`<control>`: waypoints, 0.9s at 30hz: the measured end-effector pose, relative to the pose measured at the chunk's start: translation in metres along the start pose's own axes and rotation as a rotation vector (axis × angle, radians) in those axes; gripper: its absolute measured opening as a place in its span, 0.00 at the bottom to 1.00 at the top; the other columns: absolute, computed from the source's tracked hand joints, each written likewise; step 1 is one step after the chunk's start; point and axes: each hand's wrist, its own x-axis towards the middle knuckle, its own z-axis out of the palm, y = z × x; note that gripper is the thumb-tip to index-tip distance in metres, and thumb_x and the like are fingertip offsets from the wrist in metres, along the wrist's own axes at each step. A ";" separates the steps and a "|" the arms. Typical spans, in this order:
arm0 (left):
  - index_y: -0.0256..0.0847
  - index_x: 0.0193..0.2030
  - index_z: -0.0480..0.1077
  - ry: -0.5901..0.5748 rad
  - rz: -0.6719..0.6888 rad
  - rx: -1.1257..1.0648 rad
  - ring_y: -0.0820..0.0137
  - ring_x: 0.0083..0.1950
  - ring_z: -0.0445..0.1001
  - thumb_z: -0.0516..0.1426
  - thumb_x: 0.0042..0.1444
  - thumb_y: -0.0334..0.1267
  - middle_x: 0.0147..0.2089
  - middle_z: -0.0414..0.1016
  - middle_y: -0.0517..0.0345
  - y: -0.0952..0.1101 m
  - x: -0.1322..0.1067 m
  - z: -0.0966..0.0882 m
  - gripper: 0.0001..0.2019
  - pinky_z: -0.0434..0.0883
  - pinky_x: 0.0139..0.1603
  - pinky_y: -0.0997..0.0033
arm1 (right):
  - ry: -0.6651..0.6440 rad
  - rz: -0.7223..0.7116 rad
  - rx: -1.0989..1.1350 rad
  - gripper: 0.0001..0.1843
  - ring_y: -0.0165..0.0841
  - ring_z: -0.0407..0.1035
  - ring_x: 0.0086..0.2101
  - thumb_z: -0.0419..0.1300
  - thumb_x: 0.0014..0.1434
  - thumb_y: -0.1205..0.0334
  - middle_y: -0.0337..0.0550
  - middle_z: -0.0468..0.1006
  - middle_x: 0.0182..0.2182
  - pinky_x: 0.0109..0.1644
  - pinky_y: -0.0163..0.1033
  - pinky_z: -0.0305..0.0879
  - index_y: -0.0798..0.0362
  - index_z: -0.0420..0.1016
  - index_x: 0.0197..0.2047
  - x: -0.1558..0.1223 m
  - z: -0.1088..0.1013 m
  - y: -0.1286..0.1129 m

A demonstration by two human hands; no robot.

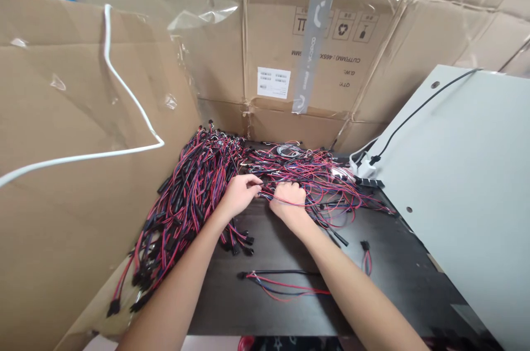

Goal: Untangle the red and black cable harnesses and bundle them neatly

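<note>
Your forearms (351, 285) reach over the dark tabletop (269, 309), your hands near each other but apart. Your left hand (240, 196) pinches thin wires (267, 195) between thumb and fingers; your right hand (289, 205) seems curled around strands too, likely steadying them (its grip is partly hidden). They lie at the loose tangle's (331, 191) front, beside harnesses (199, 174) heaped against a cardboard panel (83, 119), probably to keep them bunched. Behind, a carton's (269, 25) inverted print reads "QTY:" and "G.W:"; its white label's (274, 83) type is too small.
</note>
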 end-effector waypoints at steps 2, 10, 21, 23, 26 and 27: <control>0.38 0.26 0.75 -0.035 0.099 0.198 0.71 0.25 0.70 0.57 0.48 0.30 0.23 0.75 0.59 0.000 -0.002 0.005 0.05 0.65 0.29 0.72 | 0.009 -0.007 0.033 0.18 0.46 0.70 0.42 0.53 0.56 0.65 0.65 0.74 0.43 0.38 0.45 0.68 0.63 0.73 0.47 -0.001 0.000 0.000; 0.38 0.31 0.73 -0.172 0.175 0.718 0.68 0.36 0.74 0.50 0.61 0.33 0.32 0.77 0.52 -0.005 -0.009 0.030 0.12 0.66 0.38 0.71 | 0.017 -0.230 0.188 0.16 0.43 0.65 0.48 0.55 0.52 0.68 0.53 0.73 0.46 0.50 0.44 0.66 0.57 0.73 0.45 -0.017 0.000 0.031; 0.40 0.38 0.72 -0.212 0.128 0.914 0.62 0.42 0.77 0.47 0.63 0.37 0.38 0.78 0.49 -0.002 -0.015 0.032 0.13 0.68 0.40 0.67 | 0.206 -0.555 0.541 0.25 0.40 0.56 0.62 0.52 0.55 0.71 0.54 0.60 0.62 0.64 0.49 0.58 0.58 0.66 0.57 -0.064 0.022 0.091; 0.40 0.37 0.72 -0.217 0.127 0.937 0.62 0.42 0.77 0.47 0.63 0.37 0.38 0.77 0.49 -0.001 -0.016 0.032 0.13 0.68 0.39 0.67 | 0.233 -0.514 0.492 0.16 0.39 0.66 0.55 0.50 0.57 0.72 0.53 0.71 0.54 0.58 0.46 0.65 0.57 0.73 0.46 -0.076 0.012 0.097; 0.40 0.37 0.71 -0.222 0.133 0.966 0.62 0.42 0.77 0.47 0.63 0.36 0.37 0.77 0.50 0.001 -0.018 0.034 0.12 0.68 0.40 0.67 | 0.348 -0.425 0.373 0.14 0.36 0.74 0.37 0.49 0.61 0.71 0.48 0.79 0.35 0.45 0.43 0.71 0.55 0.75 0.33 -0.090 -0.012 0.104; 0.40 0.37 0.71 -0.224 0.141 0.977 0.62 0.42 0.77 0.47 0.63 0.36 0.37 0.77 0.50 0.002 -0.019 0.034 0.12 0.68 0.40 0.66 | 0.420 -0.402 0.325 0.14 0.36 0.73 0.35 0.49 0.61 0.70 0.47 0.79 0.32 0.42 0.43 0.70 0.55 0.75 0.32 -0.093 -0.021 0.106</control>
